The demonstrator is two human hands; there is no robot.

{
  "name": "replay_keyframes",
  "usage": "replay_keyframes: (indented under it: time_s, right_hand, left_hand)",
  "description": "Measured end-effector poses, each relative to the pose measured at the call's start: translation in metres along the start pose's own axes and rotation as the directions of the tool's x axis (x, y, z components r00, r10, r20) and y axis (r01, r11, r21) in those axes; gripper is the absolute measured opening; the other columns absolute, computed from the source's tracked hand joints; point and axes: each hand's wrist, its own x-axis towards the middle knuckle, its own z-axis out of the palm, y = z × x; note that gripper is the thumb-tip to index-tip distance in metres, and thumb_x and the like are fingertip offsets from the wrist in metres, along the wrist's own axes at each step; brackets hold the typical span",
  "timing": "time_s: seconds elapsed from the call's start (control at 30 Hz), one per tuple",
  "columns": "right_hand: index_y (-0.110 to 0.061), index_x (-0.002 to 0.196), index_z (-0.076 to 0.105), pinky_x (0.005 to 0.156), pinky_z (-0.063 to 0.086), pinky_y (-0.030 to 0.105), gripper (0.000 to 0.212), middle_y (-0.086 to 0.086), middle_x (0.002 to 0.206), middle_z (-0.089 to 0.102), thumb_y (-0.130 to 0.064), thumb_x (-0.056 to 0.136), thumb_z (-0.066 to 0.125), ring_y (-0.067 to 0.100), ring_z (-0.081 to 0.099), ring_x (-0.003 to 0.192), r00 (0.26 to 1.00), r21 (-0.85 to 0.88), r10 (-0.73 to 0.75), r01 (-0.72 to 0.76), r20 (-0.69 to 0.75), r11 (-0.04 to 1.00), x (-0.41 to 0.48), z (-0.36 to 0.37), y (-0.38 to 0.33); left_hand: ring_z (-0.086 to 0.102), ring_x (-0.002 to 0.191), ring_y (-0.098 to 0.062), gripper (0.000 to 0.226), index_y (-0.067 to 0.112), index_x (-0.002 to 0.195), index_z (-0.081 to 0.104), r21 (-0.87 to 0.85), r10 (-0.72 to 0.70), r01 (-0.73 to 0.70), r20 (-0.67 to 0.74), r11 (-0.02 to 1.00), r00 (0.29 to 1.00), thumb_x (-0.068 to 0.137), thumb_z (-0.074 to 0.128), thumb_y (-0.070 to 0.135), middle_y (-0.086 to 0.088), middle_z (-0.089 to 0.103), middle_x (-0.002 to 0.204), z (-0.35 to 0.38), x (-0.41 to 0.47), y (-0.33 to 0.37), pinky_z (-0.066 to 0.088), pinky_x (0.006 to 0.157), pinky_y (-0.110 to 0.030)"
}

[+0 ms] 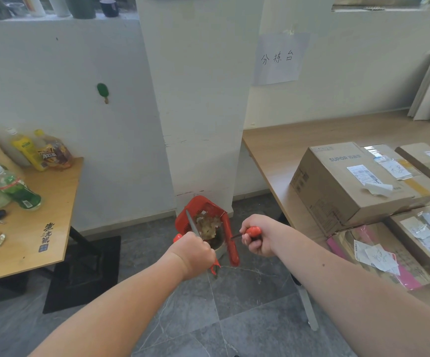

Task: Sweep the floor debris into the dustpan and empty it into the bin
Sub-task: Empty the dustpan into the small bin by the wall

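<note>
Grey floor tiles (247, 292) and a white pillar (198, 124) back the red dustpan (203, 206), heaped with brownish debris (208, 225), just ahead between both hands, the left hand (196, 251) clenched round a thin metal rod (190, 222), the right hand (257, 240) round a red-capped handle (253, 231), possibly the broom's.

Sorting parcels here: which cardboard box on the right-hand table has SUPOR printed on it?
The largest box, the one nearest the pillar. SUPOR is printed on its top; the others show no such print.
</note>
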Motion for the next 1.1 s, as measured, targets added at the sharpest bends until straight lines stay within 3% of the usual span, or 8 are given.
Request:
replay_keyframes:
  time_s: [0.33,0.53,0.87,1.1]
  right_hand:
    - [-0.012,0.081,0.041,0.031,0.027,0.012,0.012,0.004,0.06,0.047,-0.003,0.086,0.045,0.007,0.051,0.038,1.0,0.043,-0.004,0.003,0.017,0.999,0.002,-0.002,-0.005]
    - [-0.012,0.079,0.041,0.029,0.025,0.013,0.012,0.004,0.059,0.047,-0.002,0.084,0.045,0.008,0.051,0.037,1.0,0.051,0.004,-0.006,0.029,0.999,0.006,-0.002,-0.007]
    - [-0.012,0.082,0.042,0.031,0.027,0.013,0.01,0.004,0.061,0.048,-0.004,0.085,0.046,0.007,0.051,0.039,0.999,0.04,-0.004,0.003,0.032,0.999,0.004,-0.002,-0.009]
    - [-0.012,0.083,0.042,0.033,0.028,0.013,0.011,0.004,0.061,0.046,-0.003,0.086,0.046,0.007,0.051,0.038,1.0,0.018,-0.012,0.012,0.028,1.0,0.0,-0.003,-0.011]
  left_hand:
    - [0.07,0.082,-0.029,0.016,0.012,0.096,0.067,0.014,-0.008,0.008,-0.002,1.0,1.0,0.096,0.052,0.005,-0.006,0.071,0.092,-0.009,0.006,-0.016,0.052,0.071,-0.036]
    - [0.07,0.082,-0.029,0.014,0.012,0.097,0.066,0.034,-0.01,0.01,0.013,0.999,1.0,0.097,0.053,0.006,-0.007,0.072,0.094,-0.012,0.006,-0.024,0.039,0.063,-0.035]
    - [0.07,0.085,-0.03,0.015,0.014,0.101,0.066,0.048,-0.008,0.008,-0.004,0.999,1.0,0.1,0.052,0.012,-0.007,0.072,0.099,-0.011,0.003,-0.032,0.05,0.07,-0.036]
    - [0.07,0.086,-0.03,0.015,0.013,0.102,0.065,0.066,-0.014,0.014,-0.002,0.998,1.0,0.101,0.05,0.012,-0.007,0.072,0.099,-0.015,0.002,-0.034,0.045,0.066,-0.035]
